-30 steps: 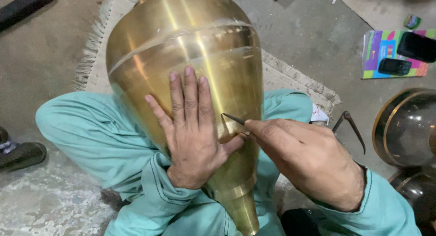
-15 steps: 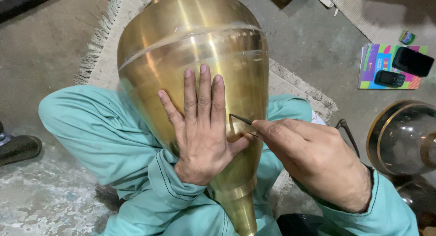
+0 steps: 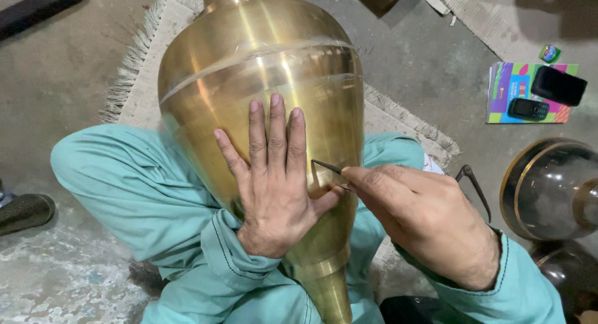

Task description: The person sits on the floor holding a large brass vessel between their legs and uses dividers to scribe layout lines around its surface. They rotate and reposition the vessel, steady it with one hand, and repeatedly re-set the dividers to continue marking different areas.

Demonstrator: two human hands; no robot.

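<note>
We are seeing a large brass vase (image 3: 261,68) lying across the lap of a seated person in teal clothing, its narrow end pointing toward six o'clock and running out of the frame at the bottom; its other end is cut off at twelve o'clock. The left hand (image 3: 274,187) is lying flat on the brass with fingers spread and straight. At three o'clock from it, the right hand (image 3: 423,221) is pinching a thin metal scribing tool (image 3: 327,168), whose pointed tip is touching the vase just beside the left thumb. Most of the tool is hidden inside the fingers, so we cannot make out its full shape. At two o'clock, two dark phones (image 3: 557,86) are lying on a colourful booklet (image 3: 511,81) on the floor.
</note>
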